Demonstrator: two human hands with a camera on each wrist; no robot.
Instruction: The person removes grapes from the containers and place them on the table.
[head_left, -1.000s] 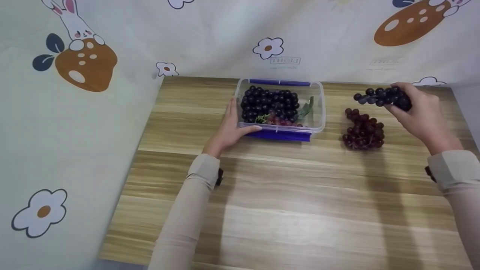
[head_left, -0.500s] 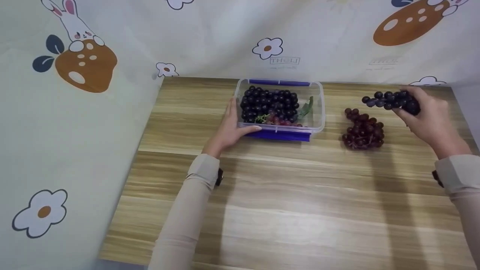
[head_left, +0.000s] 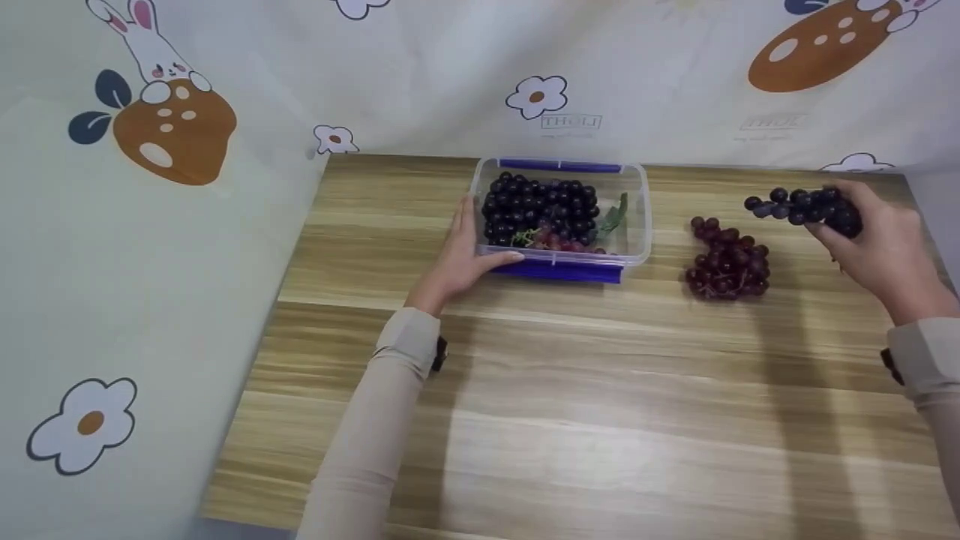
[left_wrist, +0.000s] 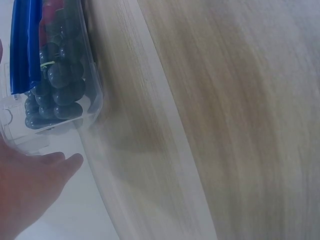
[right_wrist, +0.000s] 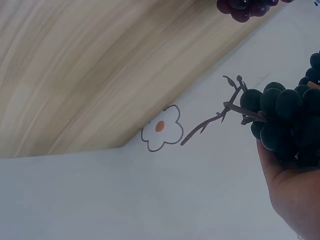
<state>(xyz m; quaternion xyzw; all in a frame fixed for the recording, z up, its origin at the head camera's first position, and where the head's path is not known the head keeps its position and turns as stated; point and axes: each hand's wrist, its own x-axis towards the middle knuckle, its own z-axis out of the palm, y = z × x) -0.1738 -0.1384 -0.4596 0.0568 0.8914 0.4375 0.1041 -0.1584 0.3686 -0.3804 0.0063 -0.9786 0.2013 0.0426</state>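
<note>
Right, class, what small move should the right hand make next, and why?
Probably lower the dark grapes onto the table beside the red bunch: the right hand holds them raised to that bunch's right, and has been moving them farther from the box.

A wood-grain table [head_left: 555,345] stands against pale walls [head_left: 420,75] printed with white flowers [head_left: 535,97], orange-brown fruits [head_left: 180,139], rabbits [head_left: 159,52] and faint lettering [head_left: 571,121]. A pale glare [head_left: 600,450] lies on the table's near half, toward the middle.
</note>
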